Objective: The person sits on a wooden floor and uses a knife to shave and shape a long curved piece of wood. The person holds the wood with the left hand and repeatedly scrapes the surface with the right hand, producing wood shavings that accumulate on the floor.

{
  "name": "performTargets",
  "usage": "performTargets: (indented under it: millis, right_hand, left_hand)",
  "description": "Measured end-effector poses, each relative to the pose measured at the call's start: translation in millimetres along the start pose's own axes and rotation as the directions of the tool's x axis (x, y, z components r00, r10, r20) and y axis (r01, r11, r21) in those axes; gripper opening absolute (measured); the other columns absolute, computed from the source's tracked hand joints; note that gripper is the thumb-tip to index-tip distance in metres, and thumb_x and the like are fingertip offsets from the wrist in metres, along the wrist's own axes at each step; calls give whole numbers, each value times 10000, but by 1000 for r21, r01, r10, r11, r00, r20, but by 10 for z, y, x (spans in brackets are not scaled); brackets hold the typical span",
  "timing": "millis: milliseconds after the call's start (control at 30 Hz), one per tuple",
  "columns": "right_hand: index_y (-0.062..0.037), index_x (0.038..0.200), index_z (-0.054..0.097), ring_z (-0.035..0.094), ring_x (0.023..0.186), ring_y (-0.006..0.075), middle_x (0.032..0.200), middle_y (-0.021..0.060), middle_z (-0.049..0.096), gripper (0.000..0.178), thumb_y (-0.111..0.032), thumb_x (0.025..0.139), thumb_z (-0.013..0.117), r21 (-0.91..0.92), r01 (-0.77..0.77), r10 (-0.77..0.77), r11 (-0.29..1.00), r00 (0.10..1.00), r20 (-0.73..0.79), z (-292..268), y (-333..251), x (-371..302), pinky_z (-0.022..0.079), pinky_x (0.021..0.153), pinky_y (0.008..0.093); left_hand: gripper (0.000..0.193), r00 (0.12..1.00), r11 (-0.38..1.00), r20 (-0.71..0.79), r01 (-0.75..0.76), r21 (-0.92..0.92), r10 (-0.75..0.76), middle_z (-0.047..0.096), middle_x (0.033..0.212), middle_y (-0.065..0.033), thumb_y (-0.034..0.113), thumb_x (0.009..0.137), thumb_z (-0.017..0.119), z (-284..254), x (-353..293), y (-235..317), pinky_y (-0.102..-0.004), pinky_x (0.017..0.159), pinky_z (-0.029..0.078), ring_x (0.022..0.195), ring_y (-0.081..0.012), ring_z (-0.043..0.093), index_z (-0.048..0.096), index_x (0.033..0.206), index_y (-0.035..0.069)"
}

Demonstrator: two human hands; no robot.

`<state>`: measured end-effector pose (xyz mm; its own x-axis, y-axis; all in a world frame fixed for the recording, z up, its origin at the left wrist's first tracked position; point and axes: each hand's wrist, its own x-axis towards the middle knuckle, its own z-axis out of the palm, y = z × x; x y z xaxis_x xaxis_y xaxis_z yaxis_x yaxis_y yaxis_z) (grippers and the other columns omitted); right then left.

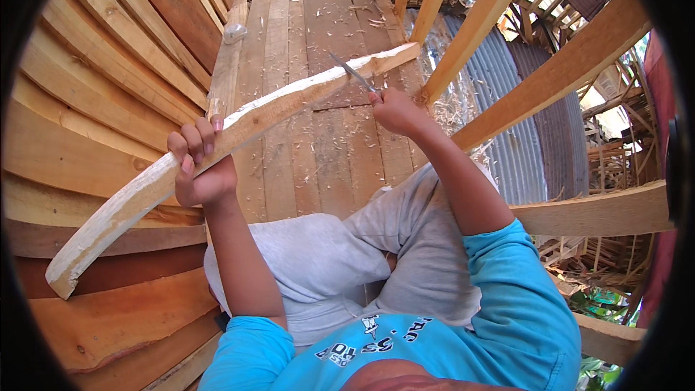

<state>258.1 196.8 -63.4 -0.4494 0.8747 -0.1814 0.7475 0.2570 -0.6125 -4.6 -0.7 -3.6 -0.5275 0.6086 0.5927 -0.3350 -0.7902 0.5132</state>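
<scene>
A long pale wooden pole (289,103) slants across in front of me, from the lower left up to the railing at the upper right. Its upper edge is whitish and looks freshly shaved. My left hand (200,163) is closed around the pole left of its middle. In my right hand (398,111) is a knife (353,71), gripped by its handle, which my fingers mostly hide. The blade points up and to the left and crosses the pole near its far right end. Whether its edge touches the wood I cannot tell.
Wood shavings lie scattered over the plank floor (279,51). A board wall (94,101) runs along my left. To my right stand wooden railing posts (470,22), with corrugated metal sheets (507,116) beyond them. A small clear plastic object (234,33) sits by the wall.
</scene>
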Motion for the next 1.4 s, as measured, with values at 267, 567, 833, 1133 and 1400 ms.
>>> performTargets:
  millis: [267, 567, 833, 1133, 1400]
  right_hand:
    - [71, 899, 603, 655, 770, 415, 827, 277, 657, 477, -370, 1019, 468, -16, 27, -27, 1000, 1000, -4, 210, 41, 53, 490, 691, 484]
    - [16, 989, 636, 589, 695, 215, 755, 107, 597, 459, -407, 1017, 459, 365, 59, -111, 929, 986, 122, -66, 51, 89, 489, 626, 372]
    - [-138, 614, 368, 229, 416, 83, 543, -47, 278, 603, -582, 1020, 319, 572, -386, 33, 724, 847, 530, -231, -131, 36, 204, 379, 278]
    - [-190, 546, 233, 144, 410, 81, 491, -62, 168, 437, -350, 952, 263, 522, -564, -24, 640, 664, 748, -68, -56, 104, 101, 387, 283]
    - [-186, 583, 262, 151, 423, 99, 507, -44, 187, 288, -203, 857, 349, 484, -615, 89, 622, 670, 737, 17, -41, 179, 106, 413, 311]
  left_hand:
    - [279, 1000, 1000, -8, -4, -29, 3, 266, 682, 43, 223, 696, 580, 36, 10, -32, -345, 859, 337, 685, -121, 316, 306, 741, 201]
    - [289, 1000, 1000, -29, 10, -12, -10, 275, 686, 38, 215, 696, 585, 38, 6, 5, -353, 869, 340, 693, -126, 326, 301, 746, 195]
    - [283, 1000, 1000, 5, 6, -12, -6, 274, 691, 40, 218, 712, 585, 9, -2, 28, -355, 879, 336, 695, -125, 327, 304, 744, 198]
    - [283, 1000, 1000, 19, 8, -19, -8, 279, 694, 38, 217, 708, 578, 8, 4, 10, -353, 876, 332, 700, -127, 324, 298, 743, 194]
    - [284, 1000, 1000, 8, 10, -20, -10, 279, 690, 40, 219, 702, 579, -5, 0, 4, -352, 874, 333, 700, -128, 324, 300, 747, 194]
